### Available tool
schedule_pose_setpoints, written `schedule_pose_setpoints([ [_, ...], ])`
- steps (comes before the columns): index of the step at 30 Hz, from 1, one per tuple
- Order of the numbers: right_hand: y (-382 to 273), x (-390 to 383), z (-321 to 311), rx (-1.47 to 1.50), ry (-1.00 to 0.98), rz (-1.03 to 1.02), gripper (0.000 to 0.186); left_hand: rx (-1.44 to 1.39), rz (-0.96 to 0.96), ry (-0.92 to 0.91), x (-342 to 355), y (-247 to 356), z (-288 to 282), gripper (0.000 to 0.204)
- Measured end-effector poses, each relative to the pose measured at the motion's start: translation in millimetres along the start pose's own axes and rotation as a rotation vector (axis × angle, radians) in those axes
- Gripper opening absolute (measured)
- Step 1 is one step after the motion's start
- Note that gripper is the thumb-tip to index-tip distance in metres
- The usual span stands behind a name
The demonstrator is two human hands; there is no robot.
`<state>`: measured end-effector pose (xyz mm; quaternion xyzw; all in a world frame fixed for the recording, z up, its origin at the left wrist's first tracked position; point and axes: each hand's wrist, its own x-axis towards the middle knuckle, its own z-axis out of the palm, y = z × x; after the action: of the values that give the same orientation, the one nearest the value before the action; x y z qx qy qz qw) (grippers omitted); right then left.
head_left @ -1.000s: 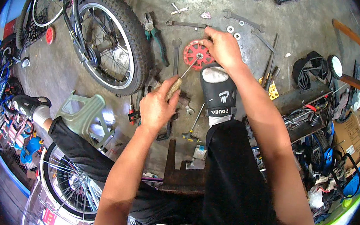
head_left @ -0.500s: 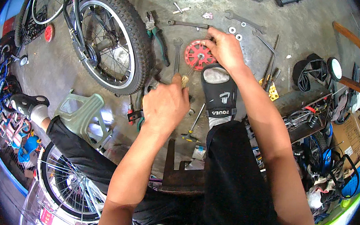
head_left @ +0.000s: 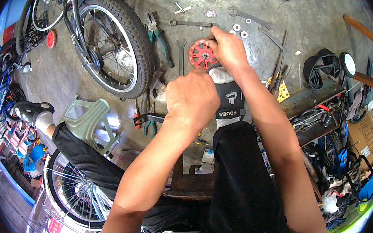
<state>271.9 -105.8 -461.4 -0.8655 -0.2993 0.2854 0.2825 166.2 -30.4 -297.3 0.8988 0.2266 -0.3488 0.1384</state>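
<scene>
The right hand (head_left: 228, 51) is clamped on a small red spoked plastic wheel (head_left: 201, 53). The left hand (head_left: 193, 97) is curled into a fist just below it; what it grips is hidden.

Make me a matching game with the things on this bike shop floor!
Things:
1. small wheel
2. pliers
3. washers
4. tyre

Descriptions:
A. black and knobbly
B. red, held by the right hand
C. green handles
D. white little rings

Pairs: 1-B, 2-C, 3-D, 4-A
</scene>
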Motion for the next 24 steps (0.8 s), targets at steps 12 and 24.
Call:
schedule_pose_setpoints([
  [12, -5.6, -7.5, 1.5, -0.036, 0.03, -0.024, 0.026, -0.088, -0.043, 0.115, -20.3, -34.3, 26.0, 0.032],
  [24, -7.3, -6.4, 2.4, -0.028, 0.075, -0.056, 0.024, -0.113, 0.024, 0.194, -25.7, -58.3, 51.4, 0.041],
])
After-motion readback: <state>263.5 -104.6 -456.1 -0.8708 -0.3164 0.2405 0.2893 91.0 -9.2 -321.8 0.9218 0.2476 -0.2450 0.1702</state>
